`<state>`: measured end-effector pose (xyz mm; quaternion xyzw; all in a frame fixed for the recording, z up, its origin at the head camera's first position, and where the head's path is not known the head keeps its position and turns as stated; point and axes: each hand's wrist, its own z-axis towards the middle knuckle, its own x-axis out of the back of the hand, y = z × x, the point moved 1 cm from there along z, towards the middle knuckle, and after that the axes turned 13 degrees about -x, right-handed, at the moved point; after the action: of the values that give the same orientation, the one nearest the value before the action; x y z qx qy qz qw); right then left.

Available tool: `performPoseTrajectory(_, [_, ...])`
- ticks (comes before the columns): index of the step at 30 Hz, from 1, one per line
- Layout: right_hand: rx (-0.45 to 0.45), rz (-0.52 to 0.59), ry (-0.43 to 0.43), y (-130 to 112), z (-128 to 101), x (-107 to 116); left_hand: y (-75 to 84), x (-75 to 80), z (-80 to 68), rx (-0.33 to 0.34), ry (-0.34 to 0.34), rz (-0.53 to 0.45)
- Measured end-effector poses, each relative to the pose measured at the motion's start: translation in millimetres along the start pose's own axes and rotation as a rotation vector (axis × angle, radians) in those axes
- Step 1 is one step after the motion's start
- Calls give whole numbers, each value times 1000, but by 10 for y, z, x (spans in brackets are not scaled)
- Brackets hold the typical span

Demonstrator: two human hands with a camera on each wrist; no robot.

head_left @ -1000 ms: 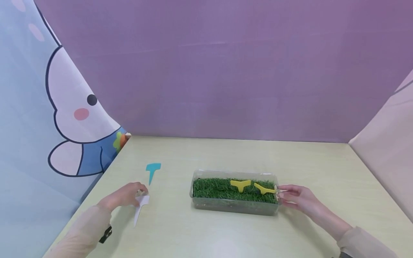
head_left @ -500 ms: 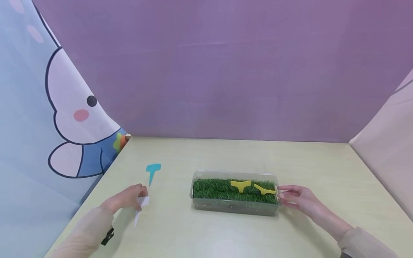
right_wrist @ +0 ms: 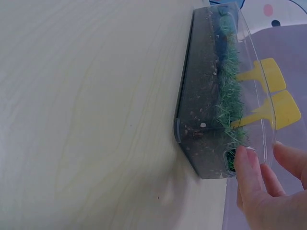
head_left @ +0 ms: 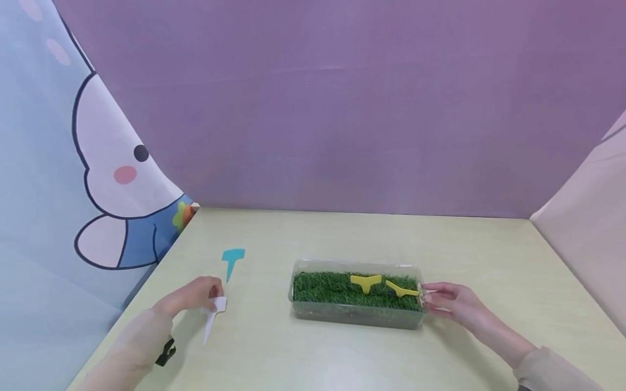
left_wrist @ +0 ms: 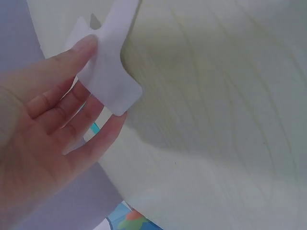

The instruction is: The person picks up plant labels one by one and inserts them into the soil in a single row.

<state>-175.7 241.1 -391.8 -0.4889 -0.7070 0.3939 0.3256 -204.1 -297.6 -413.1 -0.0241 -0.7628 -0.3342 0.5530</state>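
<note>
My left hand (head_left: 198,295) pinches a white T-shaped plant label (left_wrist: 110,67) between thumb and fingers. The label's pointed stem slants down toward the front of the table. A teal plant label (head_left: 232,262) lies flat just behind that hand. My right hand (head_left: 452,302) holds the right end of a clear plastic planter box (head_left: 357,315) by its rim, fingertips around the end wall. Dark soil shows through the wall, topped with green artificial grass (head_left: 320,286). Two yellow plant labels (right_wrist: 276,74) stand in the grass on the right half, their heads above it.
The pale wood-look table (head_left: 293,358) carries the box right of centre. A purple backdrop (head_left: 342,108) rises behind its far edge. On the left hangs a blue cloth (head_left: 39,217) with a cartoon rabbit; a pale cloth (head_left: 587,217) is on the right.
My left fingers have shifted slightly on the white label, while the label stays in nearly the same place. The right hand and the box have not visibly moved.
</note>
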Motion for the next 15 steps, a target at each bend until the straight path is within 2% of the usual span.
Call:
performPoseTrajectory(7, [6,-21,2,-4,-8,8,-3,109,-38,-93,9,-71])
performPoseTrajectory(12, [2,-21,14,-6,-9,4,-38,171,-50,-100,1,-179])
performPoseTrajectory(15, [3,-16,6,-9,-16,3,-50,207,-43,-126,7,-248])
